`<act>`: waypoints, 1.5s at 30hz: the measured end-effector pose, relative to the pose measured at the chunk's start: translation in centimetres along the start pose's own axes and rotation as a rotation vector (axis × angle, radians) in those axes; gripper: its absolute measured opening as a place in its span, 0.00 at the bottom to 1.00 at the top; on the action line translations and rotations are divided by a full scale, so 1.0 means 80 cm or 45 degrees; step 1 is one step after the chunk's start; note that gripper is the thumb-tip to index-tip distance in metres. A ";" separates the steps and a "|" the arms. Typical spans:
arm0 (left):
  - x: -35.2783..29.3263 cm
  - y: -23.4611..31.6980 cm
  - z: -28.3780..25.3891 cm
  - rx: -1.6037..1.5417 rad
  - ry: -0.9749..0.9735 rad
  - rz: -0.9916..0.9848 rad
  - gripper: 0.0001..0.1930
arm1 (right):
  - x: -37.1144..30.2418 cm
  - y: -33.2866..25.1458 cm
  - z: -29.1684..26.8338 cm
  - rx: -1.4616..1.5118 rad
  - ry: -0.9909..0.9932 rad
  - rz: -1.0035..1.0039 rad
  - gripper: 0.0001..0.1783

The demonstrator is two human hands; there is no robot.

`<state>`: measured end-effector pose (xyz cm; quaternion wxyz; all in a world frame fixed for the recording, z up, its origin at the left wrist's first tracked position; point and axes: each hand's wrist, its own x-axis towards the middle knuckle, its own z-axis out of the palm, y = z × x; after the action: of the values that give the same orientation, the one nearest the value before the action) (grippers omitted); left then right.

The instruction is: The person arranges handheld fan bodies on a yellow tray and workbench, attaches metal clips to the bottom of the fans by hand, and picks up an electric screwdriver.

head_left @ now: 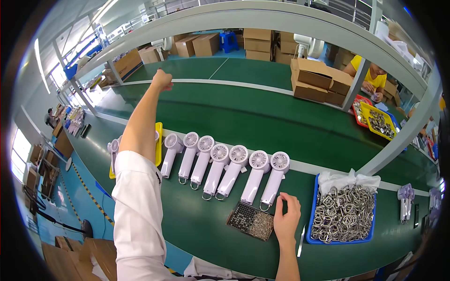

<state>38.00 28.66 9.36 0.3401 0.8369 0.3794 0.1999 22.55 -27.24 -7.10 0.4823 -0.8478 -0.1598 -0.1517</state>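
My left arm reaches far forward across the green bench. My left hand (162,80) is above its far part with fingers curled; nothing shows in it. My right hand (287,216) is low over the near bench, thumb and fingertips drawn together; what they hold, if anything, is too small to make out. Beside it lies a black tray of small screws (251,221). Above the tray, a handheld fan (272,180) lies at the right end of a row of pale lilac handheld fans (227,171), several with metal rings at their handle ends.
Right of my right hand stands a blue tray (310,234) heaped with metal carabiner clips (344,213). A thin metal strip (301,241) lies between. A yellow tray (158,150) is partly behind my left arm. Cardboard boxes (318,79) and a person in yellow (375,82) are beyond.
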 end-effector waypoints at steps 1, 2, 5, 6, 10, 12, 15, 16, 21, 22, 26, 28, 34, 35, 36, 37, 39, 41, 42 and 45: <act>-0.004 0.010 0.025 -0.012 0.045 0.047 0.29 | 0.004 0.008 -0.005 -0.034 0.015 0.013 0.07; -0.009 0.023 0.056 -0.026 0.083 0.095 0.29 | 0.009 0.019 -0.010 -0.069 0.047 -0.012 0.07; 0.064 -0.025 -0.057 0.216 -0.139 0.222 0.17 | 0.013 0.002 0.008 0.089 0.059 -0.101 0.08; 0.049 -0.026 -0.016 -0.099 -0.219 0.375 0.19 | 0.020 0.009 0.005 0.061 0.079 -0.105 0.07; 0.011 -0.017 -0.042 0.753 0.232 0.655 0.23 | 0.027 0.005 0.008 0.088 0.083 0.010 0.06; -0.055 0.010 0.015 0.869 0.280 0.888 0.21 | 0.026 0.025 -0.013 -0.007 0.129 0.014 0.05; -0.096 0.020 0.016 0.857 0.325 1.085 0.22 | 0.011 0.022 -0.017 0.154 0.101 0.125 0.06; -0.112 0.024 0.014 0.850 0.337 1.106 0.25 | 0.007 0.017 -0.016 0.178 0.092 0.126 0.06; -0.198 0.017 0.033 0.315 0.217 1.291 0.24 | 0.002 0.016 0.015 0.169 0.052 0.090 0.05; -0.243 0.023 0.033 0.215 0.116 1.370 0.22 | 0.004 0.010 0.015 0.175 0.028 0.096 0.05; -0.404 0.001 0.094 0.116 -0.614 1.515 0.20 | 0.018 0.017 0.008 0.148 0.027 0.223 0.07; -0.451 -0.030 0.122 -0.092 -0.862 1.581 0.27 | 0.021 0.022 0.012 0.166 0.028 0.303 0.08; -0.505 -0.085 0.152 -0.069 -1.007 1.543 0.43 | 0.012 0.042 0.026 0.316 0.074 0.428 0.09; -0.509 -0.088 0.154 -0.089 -1.049 1.558 0.43 | 0.010 0.041 0.023 0.304 0.078 0.444 0.09; -0.512 -0.082 0.154 -0.112 -1.117 1.563 0.41 | 0.008 0.043 0.018 0.262 0.061 0.454 0.09; -0.514 -0.080 0.156 -0.147 -1.135 1.570 0.40 | 0.007 0.043 0.016 0.257 0.101 0.448 0.09; -0.527 -0.069 0.147 -0.125 -1.087 1.532 0.34 | 0.004 0.042 0.010 0.195 -0.001 0.499 0.11; -0.528 -0.084 0.151 -0.019 -1.161 1.564 0.45 | 0.008 0.039 0.010 0.146 -0.007 0.473 0.11; -0.527 -0.081 0.150 0.032 -1.161 1.572 0.43 | 0.010 0.036 0.009 0.149 -0.018 0.466 0.11; -0.527 -0.080 0.150 0.081 -1.187 1.541 0.42 | 0.011 0.036 0.012 0.150 -0.029 0.445 0.12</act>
<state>15.29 -5.81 -6.74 0.2720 0.9061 -0.3224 -0.0335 24.62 -27.70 -9.47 0.5483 -0.8347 -0.0242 -0.0463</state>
